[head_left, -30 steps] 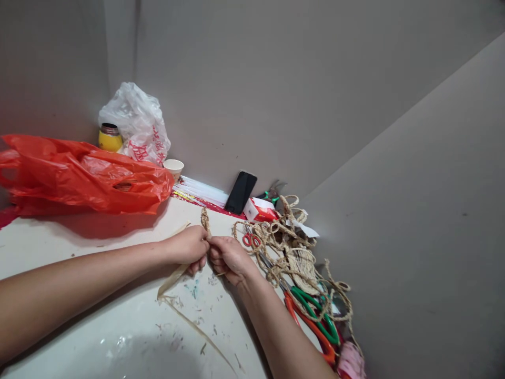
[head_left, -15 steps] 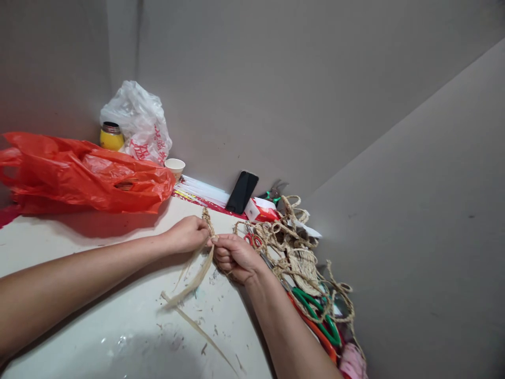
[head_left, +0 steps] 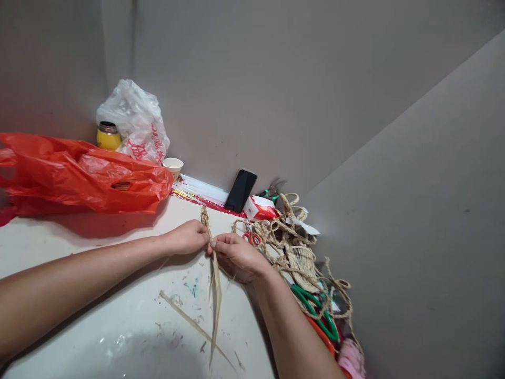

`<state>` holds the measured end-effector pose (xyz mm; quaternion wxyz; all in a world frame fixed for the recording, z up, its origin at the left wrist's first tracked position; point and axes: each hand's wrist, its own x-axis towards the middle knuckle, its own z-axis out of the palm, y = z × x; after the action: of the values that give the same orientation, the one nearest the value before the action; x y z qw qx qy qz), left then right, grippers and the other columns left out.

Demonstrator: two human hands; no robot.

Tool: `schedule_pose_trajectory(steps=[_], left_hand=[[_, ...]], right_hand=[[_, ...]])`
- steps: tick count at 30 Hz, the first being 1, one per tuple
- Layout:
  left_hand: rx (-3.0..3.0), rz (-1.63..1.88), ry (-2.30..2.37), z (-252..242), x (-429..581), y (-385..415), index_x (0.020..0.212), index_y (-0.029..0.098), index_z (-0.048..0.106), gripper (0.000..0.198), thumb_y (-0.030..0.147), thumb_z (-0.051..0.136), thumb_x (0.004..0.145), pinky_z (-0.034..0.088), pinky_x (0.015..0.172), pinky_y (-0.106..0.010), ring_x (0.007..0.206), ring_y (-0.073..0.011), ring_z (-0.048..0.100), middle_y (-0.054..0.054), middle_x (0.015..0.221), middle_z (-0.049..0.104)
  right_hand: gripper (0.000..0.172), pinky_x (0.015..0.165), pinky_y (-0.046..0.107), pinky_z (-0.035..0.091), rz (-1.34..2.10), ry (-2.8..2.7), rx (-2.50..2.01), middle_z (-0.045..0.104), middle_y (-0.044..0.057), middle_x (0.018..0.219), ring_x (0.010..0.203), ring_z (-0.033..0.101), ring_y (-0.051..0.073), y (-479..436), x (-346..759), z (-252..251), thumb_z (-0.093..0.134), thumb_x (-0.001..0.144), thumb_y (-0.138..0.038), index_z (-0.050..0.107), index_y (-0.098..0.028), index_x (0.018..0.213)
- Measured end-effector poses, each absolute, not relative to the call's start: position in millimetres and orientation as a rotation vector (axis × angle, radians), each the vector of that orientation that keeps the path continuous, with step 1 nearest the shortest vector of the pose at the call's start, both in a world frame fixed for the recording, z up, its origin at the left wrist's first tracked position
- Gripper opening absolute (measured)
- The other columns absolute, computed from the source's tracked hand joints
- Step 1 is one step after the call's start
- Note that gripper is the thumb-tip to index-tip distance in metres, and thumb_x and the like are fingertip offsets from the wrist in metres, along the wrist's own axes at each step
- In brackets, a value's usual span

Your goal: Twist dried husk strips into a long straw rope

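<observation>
Between my two hands runs a braided straw cord (head_left: 204, 216), its finished-looking plait sticking up past my fingers. My left hand (head_left: 193, 236) is closed on the cord from the left. Touching it from the right, my right hand (head_left: 236, 253) pinches the cord where loose straw strands (head_left: 216, 297) hang down toward me. Another dry straw strip (head_left: 193, 323) lies flat on the white table (head_left: 98, 316) just below the hands. More braid shows partly under my right hand.
A heap of braided rope (head_left: 303, 266) lies right, with red-handled scissors (head_left: 251, 238) and green-handled scissors (head_left: 315, 310). Behind are a phone (head_left: 240, 190), pruning shears (head_left: 274, 190) and a paper cup (head_left: 172, 167). A red plastic bag (head_left: 87, 179) fills the left, beside a yellow jar (head_left: 108, 137).
The hanging strands have swung from slanting down-left to hanging nearly straight down. My right hand has shifted slightly and its fingers have loosened a little; both hands stay at the cord.
</observation>
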<state>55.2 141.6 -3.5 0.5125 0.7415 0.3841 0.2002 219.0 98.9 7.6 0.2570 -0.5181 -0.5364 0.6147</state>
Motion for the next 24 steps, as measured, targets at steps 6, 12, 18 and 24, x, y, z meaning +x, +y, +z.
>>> schedule_pose_trajectory(steps=[6, 12, 18, 24], left_hand=[[1.684, 0.397, 0.950, -3.6, 54.6, 140.7, 0.061, 0.013, 0.064, 0.025, 0.031, 0.049, 0.071, 0.026, 0.047, -0.021, 0.044, -0.0072, 0.036, 0.003, 0.050, 0.051], [1.264, 0.271, 0.949, 0.0, 56.1, 136.9, 0.059, 0.017, 0.050, 0.014, 0.028, 0.052, 0.068, 0.008, 0.038, -0.022, 0.033, -0.0046, 0.015, 0.009, 0.038, 0.025], [1.229, 0.338, 0.975, -2.1, 58.8, 133.7, 0.057, 0.017, 0.048, 0.012, 0.025, 0.052, 0.067, 0.007, 0.036, -0.022, 0.032, -0.0044, 0.015, 0.009, 0.036, 0.025], [1.247, 0.398, 1.005, -1.4, 59.8, 131.3, 0.055, 0.017, 0.048, 0.014, 0.024, 0.049, 0.068, 0.008, 0.036, -0.023, 0.030, -0.0048, 0.014, 0.009, 0.033, 0.025]], right_hand=[[0.022, 0.039, 0.020, 0.016, 1.328, -1.730, -1.627, 0.033, -0.008, 0.045, 0.038, 0.025, 0.006, 95.3, 215.3, 3.5, 0.049, 0.080, -0.033, 0.060, -0.015, 0.073], [0.024, 0.048, 0.020, 0.027, 0.904, -1.994, -1.654, 0.046, -0.003, 0.054, 0.051, 0.037, 0.010, 94.5, 212.8, 0.8, 0.046, 0.080, -0.028, 0.057, -0.015, 0.063], [0.023, 0.053, 0.023, 0.029, 0.617, -2.125, -1.729, 0.056, 0.002, 0.060, 0.058, 0.044, 0.013, 92.0, 209.1, -0.2, 0.045, 0.079, -0.022, 0.061, -0.017, 0.064], [0.027, 0.052, 0.022, 0.030, 0.814, -2.114, -1.666, 0.056, 0.000, 0.059, 0.057, 0.044, 0.013, 91.7, 215.0, 9.3, 0.044, 0.082, -0.029, 0.062, -0.015, 0.068]])
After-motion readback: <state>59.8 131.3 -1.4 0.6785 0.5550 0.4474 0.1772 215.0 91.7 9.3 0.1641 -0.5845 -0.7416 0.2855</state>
